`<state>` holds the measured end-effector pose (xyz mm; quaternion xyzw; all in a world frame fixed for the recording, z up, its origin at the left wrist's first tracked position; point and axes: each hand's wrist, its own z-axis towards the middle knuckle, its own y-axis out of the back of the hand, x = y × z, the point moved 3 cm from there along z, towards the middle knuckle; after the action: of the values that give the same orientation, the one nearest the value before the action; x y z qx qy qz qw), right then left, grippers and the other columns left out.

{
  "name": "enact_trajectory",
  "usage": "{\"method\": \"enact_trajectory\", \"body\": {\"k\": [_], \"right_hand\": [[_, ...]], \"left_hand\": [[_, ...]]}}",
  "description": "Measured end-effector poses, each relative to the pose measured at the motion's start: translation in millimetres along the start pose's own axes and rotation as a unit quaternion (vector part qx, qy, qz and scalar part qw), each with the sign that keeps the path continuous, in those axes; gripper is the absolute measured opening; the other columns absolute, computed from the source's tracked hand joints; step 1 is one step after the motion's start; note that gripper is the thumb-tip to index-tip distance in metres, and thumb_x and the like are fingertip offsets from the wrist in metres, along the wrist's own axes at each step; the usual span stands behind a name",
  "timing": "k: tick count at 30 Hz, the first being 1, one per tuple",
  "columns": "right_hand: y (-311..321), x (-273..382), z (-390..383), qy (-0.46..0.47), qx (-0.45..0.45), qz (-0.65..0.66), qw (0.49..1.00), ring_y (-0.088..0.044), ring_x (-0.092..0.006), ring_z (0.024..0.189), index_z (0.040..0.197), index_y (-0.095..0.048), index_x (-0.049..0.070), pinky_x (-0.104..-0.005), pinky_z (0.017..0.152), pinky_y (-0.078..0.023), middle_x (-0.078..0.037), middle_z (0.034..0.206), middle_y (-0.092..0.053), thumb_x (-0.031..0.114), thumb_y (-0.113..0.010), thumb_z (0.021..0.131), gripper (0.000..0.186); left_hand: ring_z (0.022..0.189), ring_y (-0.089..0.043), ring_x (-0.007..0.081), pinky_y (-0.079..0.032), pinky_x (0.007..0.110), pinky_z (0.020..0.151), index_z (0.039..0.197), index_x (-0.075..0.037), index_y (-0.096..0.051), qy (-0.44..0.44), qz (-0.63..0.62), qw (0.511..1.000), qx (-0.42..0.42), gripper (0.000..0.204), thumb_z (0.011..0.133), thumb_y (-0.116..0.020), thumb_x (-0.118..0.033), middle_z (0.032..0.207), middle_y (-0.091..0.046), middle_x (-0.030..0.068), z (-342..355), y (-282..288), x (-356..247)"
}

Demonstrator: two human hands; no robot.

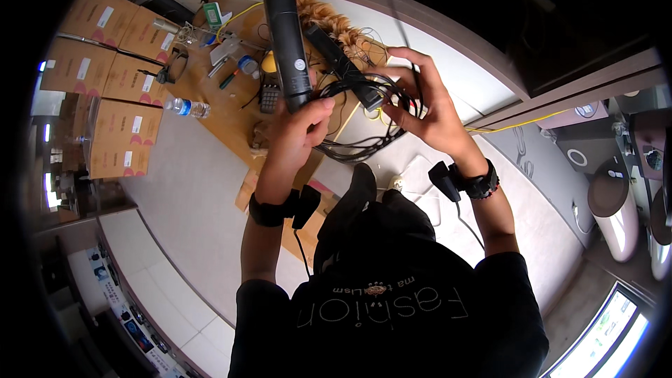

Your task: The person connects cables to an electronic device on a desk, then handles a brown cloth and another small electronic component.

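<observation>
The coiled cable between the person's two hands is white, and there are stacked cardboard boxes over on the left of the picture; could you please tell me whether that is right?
Not quite: the coiled cable is black, not white, as the head view shows. It is indeed between the left hand and right hand, with stacked cardboard boxes on the left.

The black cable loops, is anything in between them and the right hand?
Nothing visible: the right hand touches the black cable loops at their right side. The long black bar shows behind them, not between.
</observation>
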<state>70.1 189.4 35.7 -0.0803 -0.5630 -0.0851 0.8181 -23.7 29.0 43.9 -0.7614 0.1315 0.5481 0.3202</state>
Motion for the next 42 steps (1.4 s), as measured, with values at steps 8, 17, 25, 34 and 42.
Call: {"method": "enact_trajectory", "body": {"k": [8, 17, 25, 34, 42], "right_hand": [[-5.7, 3.7, -3.4, -0.142, 0.143, -0.081, 0.976, -0.044, -0.0059, 0.049, 0.111, -0.054, 0.007, -0.0202, 0.049, -0.035, 0.001, 0.054, -0.046, 0.009, -0.054, 0.080, 0.031], [-2.6, 16.0, 2.7, -0.195, 0.158, 0.119, 0.961, -0.030, -0.0015, 0.039, 0.099, -0.057, -0.005, -0.0168, 0.037, -0.022, 0.004, 0.052, -0.043, 0.000, -0.051, 0.078, 0.022], [10.6, 16.4, 7.3, -0.218, 0.179, 0.084, 0.956, -0.033, -0.0013, 0.042, 0.103, -0.056, -0.003, -0.0167, 0.038, -0.025, 0.003, 0.057, -0.047, 0.005, -0.053, 0.077, 0.027], [18.9, 16.3, 12.0, -0.215, 0.152, -0.029, 0.964, -0.042, -0.0058, 0.046, 0.106, -0.055, 0.003, -0.0208, 0.043, -0.035, 0.000, 0.056, -0.048, 0.014, -0.050, 0.083, 0.026], [62.4, -20.4, -3.3, -0.009, -0.221, -0.004, 0.975, -0.056, -0.0119, 0.066, 0.097, -0.052, 0.004, -0.0241, 0.061, -0.045, -0.007, 0.073, -0.057, 0.013, -0.047, 0.087, 0.015]], "left_hand": [[0.041, -0.039, 0.0037, -0.028, 0.018, 0.035, 0.094, -0.004, -0.044, -0.072, 0.135, 0.988, 0.007, 0.031, 0.069, -0.061, 0.001, 0.060, -0.045, -0.0018, 0.7, 1.3, 3.3], [0.062, -0.049, 0.0052, -0.039, 0.021, 0.057, 0.088, -0.001, -0.054, -0.095, 0.128, 0.985, 0.065, 0.021, 0.069, -0.060, -0.003, 0.077, -0.060, 0.0039, 12.0, -10.4, 6.4], [0.061, -0.051, 0.0073, -0.041, 0.020, 0.056, 0.092, 0.000, -0.053, -0.061, 0.129, 0.987, 0.079, 0.024, 0.069, -0.060, -0.005, 0.078, -0.061, 0.0050, 16.3, -14.6, 16.6], [0.036, -0.038, 0.0072, -0.029, 0.020, 0.034, 0.097, -0.001, -0.046, 0.034, 0.038, 0.995, 0.086, 0.032, 0.070, -0.061, -0.005, 0.055, -0.046, 0.0009, 15.4, -28.0, 19.3], [0.035, -0.027, 0.0032, -0.020, 0.018, 0.034, 0.106, -0.011, -0.040, 0.004, -0.125, 0.990, 0.060, 0.033, 0.077, -0.055, -0.009, 0.056, -0.037, -0.0024, 12.9, -23.9, 4.8]]}}
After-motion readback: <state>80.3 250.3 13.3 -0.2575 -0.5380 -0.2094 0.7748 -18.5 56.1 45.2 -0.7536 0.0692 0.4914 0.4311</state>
